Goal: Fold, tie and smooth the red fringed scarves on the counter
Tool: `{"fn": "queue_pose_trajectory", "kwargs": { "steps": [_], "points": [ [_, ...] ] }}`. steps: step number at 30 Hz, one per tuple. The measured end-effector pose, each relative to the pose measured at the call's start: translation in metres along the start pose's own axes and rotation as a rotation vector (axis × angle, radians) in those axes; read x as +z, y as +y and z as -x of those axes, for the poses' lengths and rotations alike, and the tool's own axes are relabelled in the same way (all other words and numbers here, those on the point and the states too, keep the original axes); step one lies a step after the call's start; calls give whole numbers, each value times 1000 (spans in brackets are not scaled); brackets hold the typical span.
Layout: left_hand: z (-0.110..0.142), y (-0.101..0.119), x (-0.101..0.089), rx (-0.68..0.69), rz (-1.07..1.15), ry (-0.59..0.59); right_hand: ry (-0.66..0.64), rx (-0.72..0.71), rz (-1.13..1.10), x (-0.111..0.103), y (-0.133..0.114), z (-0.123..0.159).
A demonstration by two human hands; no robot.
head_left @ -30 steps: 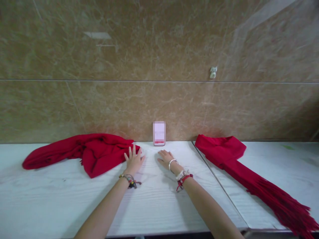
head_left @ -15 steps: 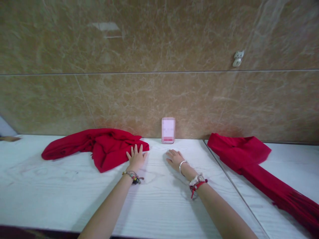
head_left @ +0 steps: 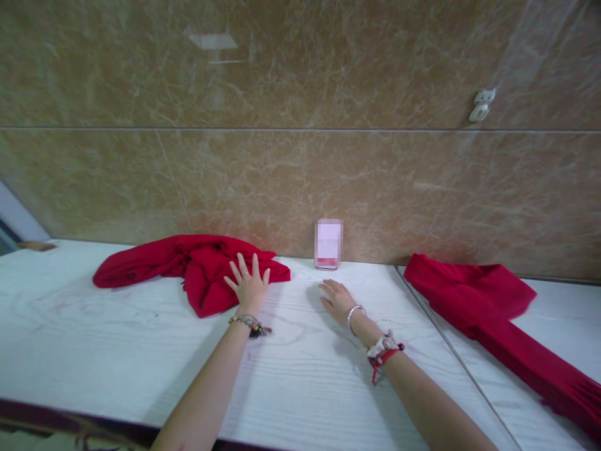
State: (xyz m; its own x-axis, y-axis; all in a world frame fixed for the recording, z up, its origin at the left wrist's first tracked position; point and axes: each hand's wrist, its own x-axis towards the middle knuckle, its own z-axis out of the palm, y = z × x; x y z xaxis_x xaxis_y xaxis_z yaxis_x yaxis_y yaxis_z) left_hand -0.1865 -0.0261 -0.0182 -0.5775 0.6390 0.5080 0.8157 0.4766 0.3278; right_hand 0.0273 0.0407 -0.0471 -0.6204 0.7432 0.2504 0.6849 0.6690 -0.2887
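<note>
Left hand [head_left: 248,285] lies flat, fingers spread apart, on the right end of a crumpled red scarf [head_left: 188,269] at centre-left of the frame; nothing gripped. Scarf's long axis runs left-right along the wall, tapering toward the left. Right hand [head_left: 339,299] rests palm-down on the white table [head_left: 117,351], fingers loosely together. Small card [head_left: 328,243] leans against the wall; its print is blurred, unreadable. Second red scarf [head_left: 488,313] lies diagonally at right.

Single head-worn view, forward and down over a white table [head_left: 94,351], close to a marble wall [head_left: 300,156].
</note>
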Motion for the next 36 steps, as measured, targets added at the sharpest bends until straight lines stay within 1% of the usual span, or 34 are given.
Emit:
{"fn": "queue_pose_trajectory", "kwargs": {
  "steps": [3, 6, 9, 13, 18, 21, 26, 30, 33, 36],
  "points": [
    [-9, -19, -3, -131, 9, 130, 36, -77, -66, 4, -9, -11],
    [-14, -29, -2, -224, 34, 154, 53, -141, -135, 6, -31, -34],
    [-16, -32, 1, -263, 54, 142, 72, -165, -158, 3, -62, -67],
    [-20, -35, 7, -297, 75, 151, 62, -146, -97, 3, -99, -111],
    [-25, -43, 12, -320, 105, 226, 51, -200, -66, 12, -127, -145],
    [-27, -46, 14, -342, 123, 250, 48, -225, -60, 19, -136, -158],
    [-28, -48, 17, -349, 128, 253, 50, -251, -63, 32, -142, -176],
    [-29, -48, 18, -355, 126, 239, 64, -229, -76, 40, -146, -185],
    [-29, -47, 17, -364, 119, 224, 87, -215, -113, 37, -147, -189],
    [-29, -46, 16, -376, 118, 227, 122, -210, -163, 28, -142, -190]
  ]
}}
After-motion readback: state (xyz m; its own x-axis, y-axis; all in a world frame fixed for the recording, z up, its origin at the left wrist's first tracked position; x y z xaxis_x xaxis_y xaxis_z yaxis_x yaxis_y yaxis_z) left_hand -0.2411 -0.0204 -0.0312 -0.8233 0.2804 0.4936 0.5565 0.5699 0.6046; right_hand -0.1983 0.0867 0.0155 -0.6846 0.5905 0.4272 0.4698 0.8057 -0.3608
